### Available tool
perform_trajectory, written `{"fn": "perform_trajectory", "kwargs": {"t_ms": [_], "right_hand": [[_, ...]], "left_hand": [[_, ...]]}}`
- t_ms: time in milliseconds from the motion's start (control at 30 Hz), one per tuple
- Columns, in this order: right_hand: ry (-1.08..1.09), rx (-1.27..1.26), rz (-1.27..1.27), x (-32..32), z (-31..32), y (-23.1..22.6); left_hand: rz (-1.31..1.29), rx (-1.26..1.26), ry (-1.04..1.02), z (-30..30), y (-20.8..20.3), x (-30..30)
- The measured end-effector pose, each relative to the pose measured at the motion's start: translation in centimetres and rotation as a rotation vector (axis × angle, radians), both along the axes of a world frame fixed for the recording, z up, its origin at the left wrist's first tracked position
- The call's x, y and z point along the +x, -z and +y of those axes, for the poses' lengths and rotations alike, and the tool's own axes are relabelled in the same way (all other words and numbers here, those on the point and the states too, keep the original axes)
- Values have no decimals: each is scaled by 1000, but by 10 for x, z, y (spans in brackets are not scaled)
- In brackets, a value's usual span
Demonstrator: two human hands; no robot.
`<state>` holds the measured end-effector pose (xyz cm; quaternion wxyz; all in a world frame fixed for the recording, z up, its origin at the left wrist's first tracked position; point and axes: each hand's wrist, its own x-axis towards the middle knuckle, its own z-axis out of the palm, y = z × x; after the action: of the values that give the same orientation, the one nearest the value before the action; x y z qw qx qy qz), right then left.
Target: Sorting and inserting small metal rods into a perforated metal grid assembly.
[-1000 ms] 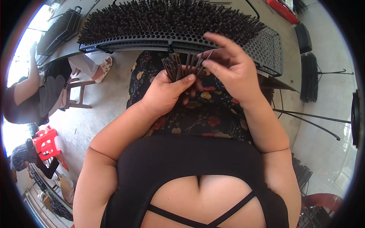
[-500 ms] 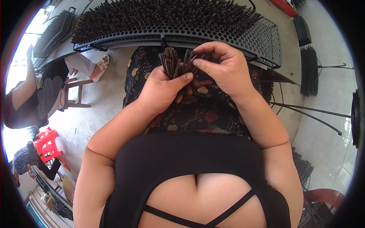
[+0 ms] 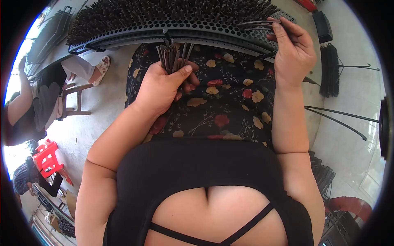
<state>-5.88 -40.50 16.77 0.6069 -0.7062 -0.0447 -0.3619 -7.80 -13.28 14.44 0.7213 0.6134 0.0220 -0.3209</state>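
My left hand (image 3: 158, 84) is closed round a bundle of thin dark brown sticks (image 3: 172, 57) that stand up out of the fist above my lap. Over the right end of a black perforated rack (image 3: 119, 38), my right hand (image 3: 294, 53) pinches a few more dark sticks (image 3: 256, 25) between thumb and fingers. Their tips point left over the rack's holes. Many similar sticks (image 3: 172, 16) stand upright in the rack, packed closely. The exact kind of stick cannot be made out.
A person (image 3: 45, 94) sits at the left beside a wooden stool (image 3: 76, 98), and another person (image 3: 24, 176) is farther back near a red plastic chair (image 3: 49, 160). At the right are a dark rack of bristly pieces (image 3: 329, 69) and thin metal legs (image 3: 340, 117).
My right hand has moved away from the left hand's bundle, right and forward to the rack, with a few sticks in it. The left hand keeps its bundle, shifted slightly left.
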Motion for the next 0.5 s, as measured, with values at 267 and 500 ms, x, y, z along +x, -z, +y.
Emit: {"fn": "perform_trajectory", "kwargs": {"t_ms": [267, 500], "right_hand": [[12, -137, 2, 3, -7, -5], [-70, -486, 16, 15, -1, -37]], "left_hand": [[-23, 59, -26, 0, -2, -3], [-33, 87, 7, -2, -1, -1]]}}
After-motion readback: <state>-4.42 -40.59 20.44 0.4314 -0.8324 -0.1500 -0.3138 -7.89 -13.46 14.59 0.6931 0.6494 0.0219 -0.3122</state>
